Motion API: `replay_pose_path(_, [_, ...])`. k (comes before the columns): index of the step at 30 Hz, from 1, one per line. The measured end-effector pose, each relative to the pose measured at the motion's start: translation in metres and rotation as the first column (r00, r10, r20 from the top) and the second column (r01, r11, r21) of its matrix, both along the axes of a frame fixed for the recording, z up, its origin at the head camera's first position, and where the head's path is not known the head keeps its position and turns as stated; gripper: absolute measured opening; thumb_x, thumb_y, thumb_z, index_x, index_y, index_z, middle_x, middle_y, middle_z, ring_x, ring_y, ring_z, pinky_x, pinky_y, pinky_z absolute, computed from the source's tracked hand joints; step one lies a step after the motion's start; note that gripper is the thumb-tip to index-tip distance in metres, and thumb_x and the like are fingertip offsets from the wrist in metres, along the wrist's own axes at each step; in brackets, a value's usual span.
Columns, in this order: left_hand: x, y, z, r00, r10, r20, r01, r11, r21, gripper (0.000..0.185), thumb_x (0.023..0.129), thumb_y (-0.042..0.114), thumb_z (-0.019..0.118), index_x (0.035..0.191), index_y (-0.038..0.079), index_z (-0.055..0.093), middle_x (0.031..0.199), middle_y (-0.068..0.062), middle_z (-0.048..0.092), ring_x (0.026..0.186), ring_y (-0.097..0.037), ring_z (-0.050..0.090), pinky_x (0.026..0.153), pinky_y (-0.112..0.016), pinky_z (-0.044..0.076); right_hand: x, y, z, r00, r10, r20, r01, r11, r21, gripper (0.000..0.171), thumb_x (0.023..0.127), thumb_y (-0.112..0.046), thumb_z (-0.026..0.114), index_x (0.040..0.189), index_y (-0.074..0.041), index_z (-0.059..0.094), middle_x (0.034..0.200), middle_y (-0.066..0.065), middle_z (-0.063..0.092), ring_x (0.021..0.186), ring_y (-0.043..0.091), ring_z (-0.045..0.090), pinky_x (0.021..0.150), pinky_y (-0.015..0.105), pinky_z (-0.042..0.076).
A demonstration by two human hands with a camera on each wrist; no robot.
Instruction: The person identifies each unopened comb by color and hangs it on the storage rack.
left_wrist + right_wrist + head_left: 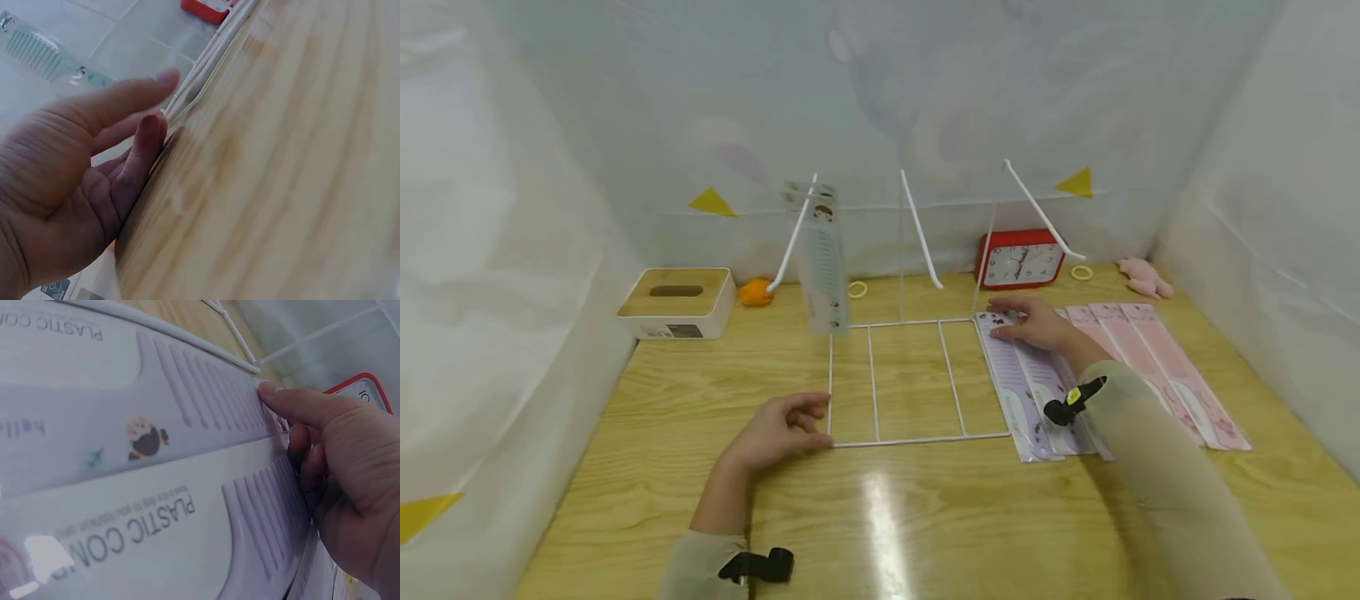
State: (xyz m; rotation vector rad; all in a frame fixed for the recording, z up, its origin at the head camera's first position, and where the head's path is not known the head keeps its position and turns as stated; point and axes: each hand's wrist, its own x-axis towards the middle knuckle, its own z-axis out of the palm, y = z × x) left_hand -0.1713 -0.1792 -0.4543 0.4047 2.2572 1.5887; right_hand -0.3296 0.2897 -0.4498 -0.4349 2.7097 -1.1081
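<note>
A white wire rack (925, 438) stands mid-table, its flat grid base toward me and three slanted hooks rising at the back. One packaged green comb (823, 258) hangs on the leftmost hook. My left hand (782, 429) rests on the table with relaxed fingers touching the rack's front-left corner; the left wrist view shows the fingers (134, 100) straight against the wire (206, 69). My right hand (1030, 323) lies on the far end of the purple comb packages (1022, 392), right of the rack. In the right wrist view its fingertips (281, 397) press the top package (156, 425).
Pink comb packages (1165, 367) lie in a row right of the purple ones. Along the back stand a red clock (1021, 258), a tissue box (677, 302), an orange object (756, 292), two yellow rings (857, 290) and a pink plush toy (1144, 277). White sheets wall in the table.
</note>
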Motion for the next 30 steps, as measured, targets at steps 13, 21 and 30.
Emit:
replay_pose_path(13, [-0.001, 0.002, -0.002, 0.999, 0.018, -0.048, -0.021, 0.998, -0.056, 0.059, 0.079, 0.012, 0.085, 0.132, -0.001, 0.062, 0.112, -0.019, 0.064, 0.085, -0.018, 0.061, 0.071, -0.022, 0.050, -0.006, -0.015, 0.009, 0.998, -0.048, -0.044, 0.047, 0.999, -0.028, 0.054, 0.088, -0.007, 0.074, 0.139, -0.001, 0.056, 0.120, 0.021, 0.066, 0.102, 0.026, 0.058, 0.088, 0.033, 0.046])
replay_pose_path(21, [0.002, 0.003, -0.001, 0.999, 0.040, -0.029, -0.042, 0.998, -0.054, 0.057, 0.078, 0.010, 0.086, 0.130, -0.002, 0.063, 0.111, -0.019, 0.065, 0.084, -0.017, 0.061, 0.071, -0.022, 0.051, -0.005, -0.015, 0.018, 0.998, -0.067, -0.002, 0.067, 0.996, -0.061, 0.044, 0.090, -0.007, 0.073, 0.132, -0.001, 0.062, 0.111, 0.020, 0.067, 0.089, 0.013, 0.056, 0.068, 0.019, 0.047])
replay_pose_path(30, [0.002, 0.006, -0.001, 0.999, 0.038, -0.031, -0.040, 0.997, -0.067, 0.057, 0.078, 0.011, 0.086, 0.130, -0.001, 0.064, 0.112, -0.017, 0.064, 0.085, -0.018, 0.061, 0.072, -0.023, 0.051, 0.000, -0.010, 0.035, 0.998, -0.041, 0.044, 0.042, 0.999, -0.035, 0.040, 0.093, -0.014, 0.072, 0.131, -0.003, 0.064, 0.110, 0.016, 0.069, 0.084, 0.011, 0.060, 0.070, 0.024, 0.050])
